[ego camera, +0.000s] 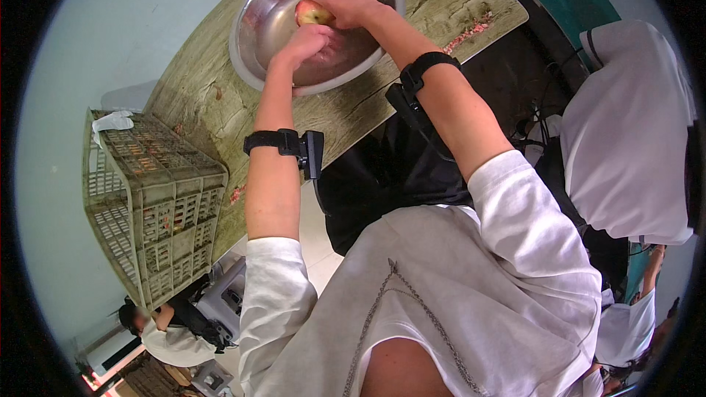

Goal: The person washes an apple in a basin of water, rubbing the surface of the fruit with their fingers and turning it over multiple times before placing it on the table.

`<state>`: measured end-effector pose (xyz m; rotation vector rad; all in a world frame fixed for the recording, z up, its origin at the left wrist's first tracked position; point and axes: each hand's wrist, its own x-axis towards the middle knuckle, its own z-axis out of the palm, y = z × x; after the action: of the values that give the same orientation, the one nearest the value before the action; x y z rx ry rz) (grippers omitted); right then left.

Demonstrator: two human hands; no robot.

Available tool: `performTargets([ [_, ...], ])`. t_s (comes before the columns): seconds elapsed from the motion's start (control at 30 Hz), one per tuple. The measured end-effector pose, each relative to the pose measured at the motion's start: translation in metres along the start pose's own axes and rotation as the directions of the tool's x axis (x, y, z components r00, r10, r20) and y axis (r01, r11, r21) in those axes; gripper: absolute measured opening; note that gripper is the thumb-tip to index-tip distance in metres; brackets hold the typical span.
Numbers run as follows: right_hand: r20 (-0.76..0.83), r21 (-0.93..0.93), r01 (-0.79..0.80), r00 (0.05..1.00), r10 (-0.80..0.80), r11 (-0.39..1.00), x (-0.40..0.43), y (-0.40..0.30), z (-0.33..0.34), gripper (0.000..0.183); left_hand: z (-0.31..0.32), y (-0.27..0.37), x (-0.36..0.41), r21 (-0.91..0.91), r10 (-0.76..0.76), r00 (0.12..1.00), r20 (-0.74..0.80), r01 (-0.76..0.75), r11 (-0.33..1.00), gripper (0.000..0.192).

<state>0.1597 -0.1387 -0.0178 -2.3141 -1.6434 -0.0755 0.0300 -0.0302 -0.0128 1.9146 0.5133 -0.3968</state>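
Note:
A round red-and-yellow fruit [310,13] is held over the steel basin [242,69] by my right hand [348,5], whose fingers curve over its far side. A small dark dimple shows on the fruit's yellow part. My left hand [310,44] is inside the basin, just on the near side of the fruit, with its fingers bent inward. Its fingertips are partly hidden, so whether it grips anything is unclear. The basin seems to contain shallow, slightly pinkish water [337,62]. Both of my forearms wear black straps with small devices.
The basin stands on a wood-grain table [204,88]. Small pink bits [469,32] lie along its right edge. At left, a dirty plastic crate [176,204] sits tipped on its side, with a white cloth-like item [115,122] on it. Other people [629,138] are nearby.

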Motion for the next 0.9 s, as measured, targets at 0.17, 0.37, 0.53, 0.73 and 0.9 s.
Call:
performTargets([
  [0.17, 0.024, -0.003, -0.014, 1.0, 0.014, 1.0, -0.001, -0.002, -0.003, 0.087, -0.003, -0.006, 0.009, -0.002, 0.056, 0.998, -0.025, -0.056, 0.998, 0.035],
  [0.37, 0.019, 0.0, -0.013, 1.0, 0.013, 1.0, -0.004, -0.005, -0.007, 0.084, -0.003, 0.005, 0.001, 0.012, 0.048, 0.997, -0.059, -0.047, 0.999, 0.037],
  [0.53, 0.022, -0.007, 0.005, 1.0, -0.005, 1.0, -0.003, -0.003, -0.005, 0.08, 0.007, 0.004, -0.011, 0.044, -0.143, 0.981, 0.13, 0.138, 0.989, 0.042],
  [0.73, -0.006, -0.015, -0.013, 1.0, 0.013, 1.0, -0.002, -0.003, -0.002, 0.078, -0.002, 0.004, -0.005, -0.008, -0.069, 0.998, 0.008, 0.069, 0.998, 0.04],
  [0.9, 0.014, -0.024, -0.014, 1.0, 0.014, 1.0, -0.002, -0.005, -0.005, 0.08, -0.003, 0.003, -0.002, 0.017, -0.016, 0.999, -0.039, 0.017, 1.0, 0.038],
])
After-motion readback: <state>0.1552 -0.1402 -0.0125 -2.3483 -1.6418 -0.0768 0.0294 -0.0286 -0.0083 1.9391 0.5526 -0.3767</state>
